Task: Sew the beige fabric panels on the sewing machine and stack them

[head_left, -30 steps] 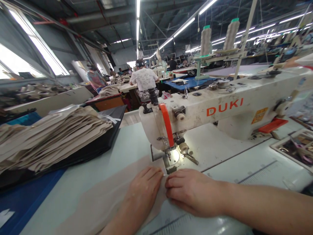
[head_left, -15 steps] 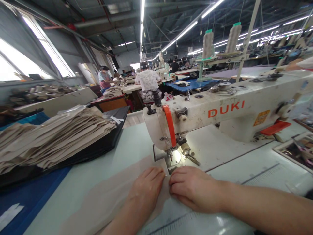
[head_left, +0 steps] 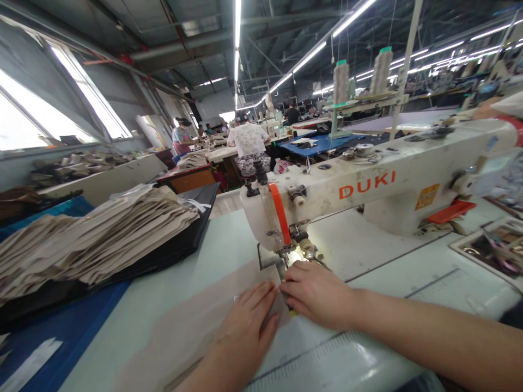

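Note:
A thin beige fabric piece (head_left: pixel 196 321) lies flat on the pale sewing table, its far end at the needle of a white DUKI sewing machine (head_left: pixel 368 185). My left hand (head_left: pixel 249 321) rests flat on the fabric with fingers stretched toward the presser foot (head_left: pixel 281 264). My right hand (head_left: pixel 316 294) lies beside it, fingers curled and pressed down on the fabric edge right in front of the foot. The two hands' fingertips almost touch. The needle area is lit by the machine's lamp.
A tall stack of beige cut pieces (head_left: pixel 93 234) sits on a black tray at the left. A tray of small tools (head_left: pixel 490 247) is at the right edge. Thread cones (head_left: pixel 341 81) stand behind the machine. Other people work at tables farther back.
Both hands have slid forward toward the presser foot with the fabric. The right hand now covers the spot just in front of the needle.

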Demonstrator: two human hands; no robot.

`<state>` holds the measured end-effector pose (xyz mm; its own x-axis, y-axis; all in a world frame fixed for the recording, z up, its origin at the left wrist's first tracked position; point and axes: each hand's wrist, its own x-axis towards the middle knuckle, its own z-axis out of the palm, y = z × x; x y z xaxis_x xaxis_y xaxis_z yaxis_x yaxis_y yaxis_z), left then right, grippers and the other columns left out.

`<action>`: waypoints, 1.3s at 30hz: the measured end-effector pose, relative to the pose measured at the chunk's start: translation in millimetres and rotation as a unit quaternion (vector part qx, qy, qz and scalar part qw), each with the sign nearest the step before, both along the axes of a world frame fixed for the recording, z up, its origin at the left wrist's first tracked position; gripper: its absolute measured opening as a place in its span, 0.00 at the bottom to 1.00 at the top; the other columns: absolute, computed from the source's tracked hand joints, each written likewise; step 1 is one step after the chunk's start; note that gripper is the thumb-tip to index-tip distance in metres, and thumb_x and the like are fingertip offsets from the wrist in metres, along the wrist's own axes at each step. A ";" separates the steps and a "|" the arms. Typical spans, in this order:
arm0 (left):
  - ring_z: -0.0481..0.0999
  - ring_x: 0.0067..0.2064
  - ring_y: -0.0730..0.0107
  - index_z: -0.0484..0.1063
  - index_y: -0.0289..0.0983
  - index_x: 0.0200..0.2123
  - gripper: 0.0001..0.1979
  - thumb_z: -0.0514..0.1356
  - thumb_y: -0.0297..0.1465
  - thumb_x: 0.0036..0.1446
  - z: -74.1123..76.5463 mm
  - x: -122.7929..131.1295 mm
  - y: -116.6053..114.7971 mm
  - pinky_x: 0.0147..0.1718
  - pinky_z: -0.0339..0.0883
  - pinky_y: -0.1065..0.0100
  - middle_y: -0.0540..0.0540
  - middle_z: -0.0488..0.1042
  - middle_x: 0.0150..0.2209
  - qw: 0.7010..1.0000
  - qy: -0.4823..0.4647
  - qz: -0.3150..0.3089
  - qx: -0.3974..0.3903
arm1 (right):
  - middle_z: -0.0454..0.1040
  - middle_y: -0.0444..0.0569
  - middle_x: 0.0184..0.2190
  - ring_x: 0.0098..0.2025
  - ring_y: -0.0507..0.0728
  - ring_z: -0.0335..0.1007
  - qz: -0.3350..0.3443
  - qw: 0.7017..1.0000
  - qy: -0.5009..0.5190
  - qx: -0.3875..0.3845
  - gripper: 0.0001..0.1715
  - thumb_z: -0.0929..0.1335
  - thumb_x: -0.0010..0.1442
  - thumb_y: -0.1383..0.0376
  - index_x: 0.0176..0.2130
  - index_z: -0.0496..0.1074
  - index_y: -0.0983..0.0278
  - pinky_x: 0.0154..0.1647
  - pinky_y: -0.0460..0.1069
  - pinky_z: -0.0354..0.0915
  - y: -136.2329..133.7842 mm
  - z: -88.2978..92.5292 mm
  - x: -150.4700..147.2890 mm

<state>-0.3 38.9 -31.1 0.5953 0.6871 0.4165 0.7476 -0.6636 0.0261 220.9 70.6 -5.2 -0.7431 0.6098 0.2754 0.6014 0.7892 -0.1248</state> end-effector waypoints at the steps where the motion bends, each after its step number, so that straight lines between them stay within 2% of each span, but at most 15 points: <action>1: 0.78 0.53 0.57 0.73 0.37 0.56 0.18 0.53 0.32 0.65 -0.5 0.7 0.4 0.52 0.75 0.55 0.39 0.78 0.52 1.000 0.000 0.000 -0.004 | 0.76 0.51 0.38 0.44 0.59 0.69 0.001 1.000 -0.001 0.004 0.10 0.67 0.67 0.64 0.41 0.77 0.66 0.49 0.52 0.64 0.4 0.3 0.4; 10: 0.78 0.54 0.54 0.73 0.35 0.55 0.19 0.51 0.33 0.66 -3.0 15.2 27.1 0.52 0.75 0.52 0.37 0.77 0.54 1.000 0.009 -0.013 -0.010 | 0.77 0.53 0.38 0.44 0.60 0.69 -0.020 0.999 -0.021 0.031 0.12 0.64 0.69 0.67 0.40 0.77 0.67 0.51 0.53 0.62 13.8 -0.3 9.3; 15: 0.78 0.54 0.55 0.73 0.35 0.55 0.19 0.51 0.34 0.66 -1.9 17.5 39.5 0.53 0.74 0.54 0.37 0.78 0.54 1.000 0.005 -0.022 -0.015 | 0.76 0.54 0.36 0.42 0.59 0.69 -0.034 0.998 -0.026 0.040 0.12 0.63 0.68 0.69 0.39 0.76 0.68 0.48 0.53 0.62 20.3 -4.2 12.0; 21: 0.78 0.53 0.57 0.74 0.38 0.54 0.18 0.51 0.34 0.67 -5.8 17.8 33.5 0.51 0.76 0.55 0.40 0.78 0.53 0.999 0.000 -0.036 0.013 | 0.75 0.53 0.35 0.40 0.59 0.69 -0.040 0.998 -0.030 0.038 0.13 0.63 0.68 0.69 0.37 0.76 0.67 0.47 0.53 0.62 17.2 -3.0 11.5; 28: 0.79 0.53 0.57 0.72 0.39 0.57 0.19 0.53 0.35 0.66 -12.0 13.7 23.4 0.51 0.76 0.56 0.41 0.78 0.54 1.000 -0.003 -0.026 0.018 | 0.75 0.52 0.38 0.41 0.59 0.68 -0.041 0.998 -0.025 0.027 0.11 0.64 0.68 0.67 0.40 0.75 0.66 0.47 0.52 0.62 13.3 -5.0 11.7; 34: 0.78 0.53 0.56 0.73 0.36 0.56 0.19 0.52 0.32 0.66 -3.6 18.2 30.7 0.51 0.76 0.55 0.38 0.78 0.54 1.000 0.016 -0.024 0.012 | 0.74 0.54 0.38 0.41 0.58 0.67 -0.048 0.998 -0.025 0.023 0.11 0.63 0.69 0.68 0.41 0.75 0.67 0.46 0.53 0.62 17.4 -5.6 9.7; 39: 0.78 0.53 0.57 0.73 0.37 0.55 0.18 0.53 0.31 0.65 -3.8 19.4 41.0 0.52 0.75 0.55 0.39 0.78 0.53 0.999 -0.006 -0.031 0.001 | 0.74 0.54 0.36 0.41 0.58 0.68 -0.052 0.998 -0.031 0.032 0.13 0.62 0.69 0.69 0.40 0.75 0.67 0.47 0.53 0.61 20.9 -5.7 8.8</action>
<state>19.1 79.9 -34.9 0.6320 0.6475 0.4259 0.7043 -0.7092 0.0330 229.7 91.5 -10.8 -0.6940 0.6672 0.2705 0.6852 0.7274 -0.0361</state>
